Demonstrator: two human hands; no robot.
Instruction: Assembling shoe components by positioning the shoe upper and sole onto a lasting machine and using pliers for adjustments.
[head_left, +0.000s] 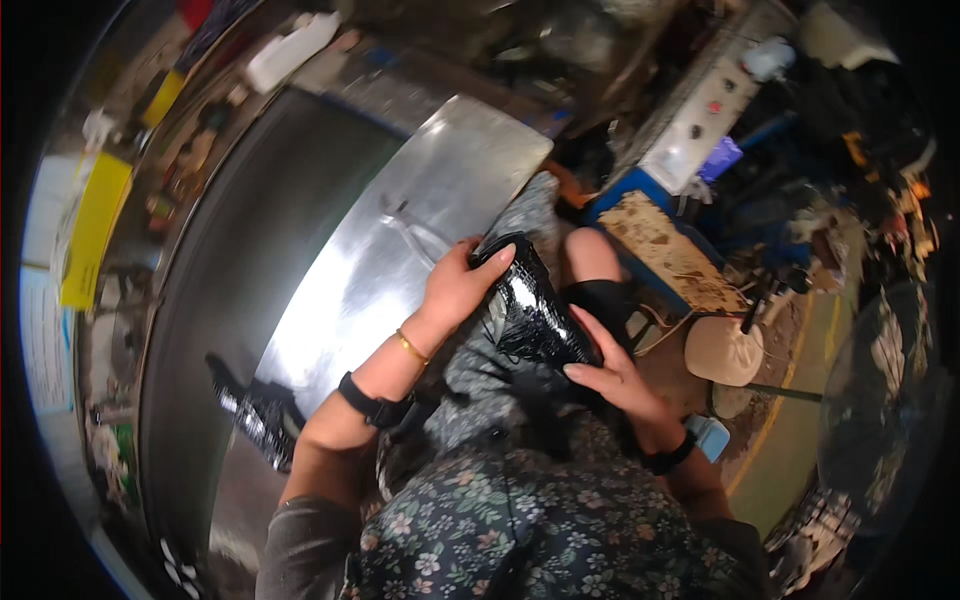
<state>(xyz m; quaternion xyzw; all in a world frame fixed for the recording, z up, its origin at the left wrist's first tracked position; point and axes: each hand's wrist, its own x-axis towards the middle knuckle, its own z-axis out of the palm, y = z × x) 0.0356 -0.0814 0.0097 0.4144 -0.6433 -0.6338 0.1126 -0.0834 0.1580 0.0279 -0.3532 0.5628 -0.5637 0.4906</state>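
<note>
A glossy black shoe [530, 305] with a scale-like pattern lies across my lap, between my hands. My left hand [465, 280] grips its upper end, thumb on top and the other fingers out of sight beneath. At the lower right end, my right hand [608, 365] is closed around the side, its thumb and fingers pressed on the black surface. A second glossy black shoe [262, 425] rests on the metal worktop to the left, near my left forearm. Just beyond my left hand, a silver plier-like tool [415, 232] lies on the shiny metal sheet [350, 260].
A dark belt-like surface [240, 220] runs along the left. At the right stand a blue-framed machine with a control panel [690, 140] and a worn board [670, 250]. A pale plastic jug [722, 350] sits on the floor, near a round fan-like guard [880, 400].
</note>
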